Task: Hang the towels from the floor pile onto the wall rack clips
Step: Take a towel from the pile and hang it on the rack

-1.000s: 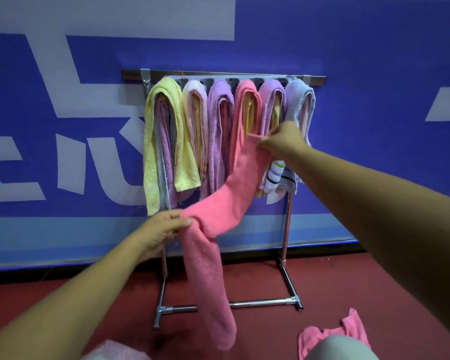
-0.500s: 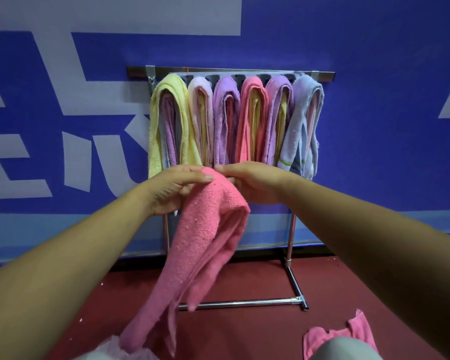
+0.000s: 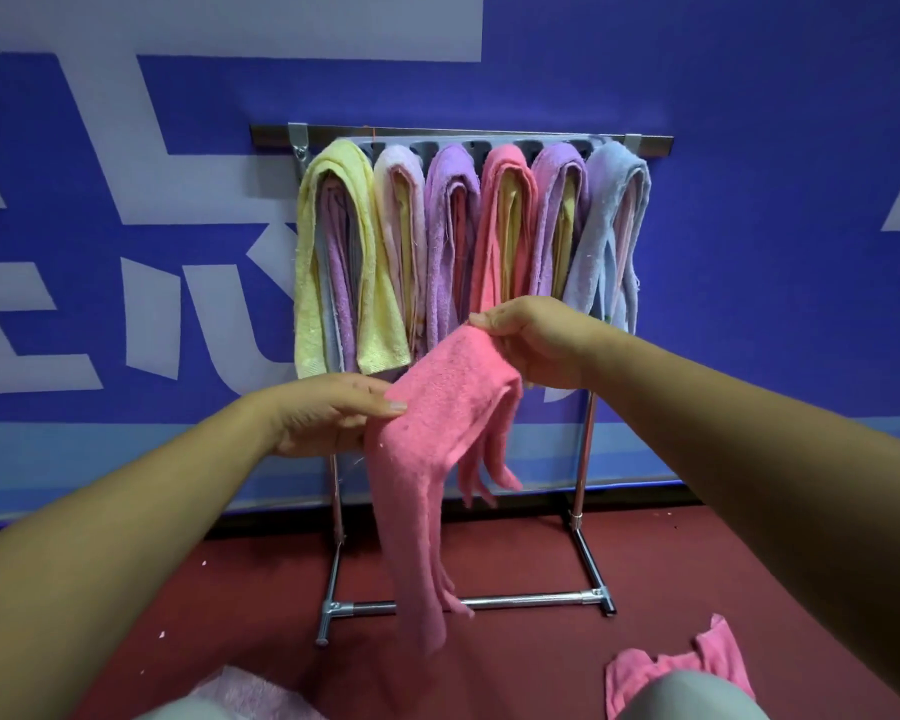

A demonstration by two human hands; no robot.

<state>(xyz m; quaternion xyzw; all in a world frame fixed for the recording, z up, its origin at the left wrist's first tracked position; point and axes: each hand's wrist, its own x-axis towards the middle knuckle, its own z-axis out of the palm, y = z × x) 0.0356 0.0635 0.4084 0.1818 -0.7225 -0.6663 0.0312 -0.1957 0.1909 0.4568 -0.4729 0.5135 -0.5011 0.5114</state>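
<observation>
Both hands hold a pink towel (image 3: 437,433) up in front of the rack (image 3: 463,142), below the row of towels already hanging there. The right hand (image 3: 536,340) pinches the upper edge between thumb and fingers (image 3: 481,320), lifting that end toward the rack. The left hand (image 3: 328,413) sits lower and to the side, its thumb (image 3: 380,405) pressed flat on the cloth and the other fingers hidden behind it, so it seems to clamp the fold from both faces. Held at two points like this, the towel drapes doubled over, its long end dangling toward the red floor (image 3: 697,563) and a shorter flap hanging behind; that looks like a way of folding it into a narrow strip that will slip over a clip like its neighbours.

The rack's top bar carries six hanging bundles side by side: yellow (image 3: 333,252), pale pink (image 3: 398,241), purple (image 3: 450,241), coral pink (image 3: 505,241), another purple (image 3: 557,226) and light blue (image 3: 609,231). Each appears to hold more than one towel, so the new one will likely be layered over an existing bundle. I cannot make out a free clip.

Another pink towel (image 3: 671,667) lies crumpled on the floor at lower right, and a pale pink one (image 3: 250,693) shows at the bottom edge, so hanging is well along but not finished
</observation>
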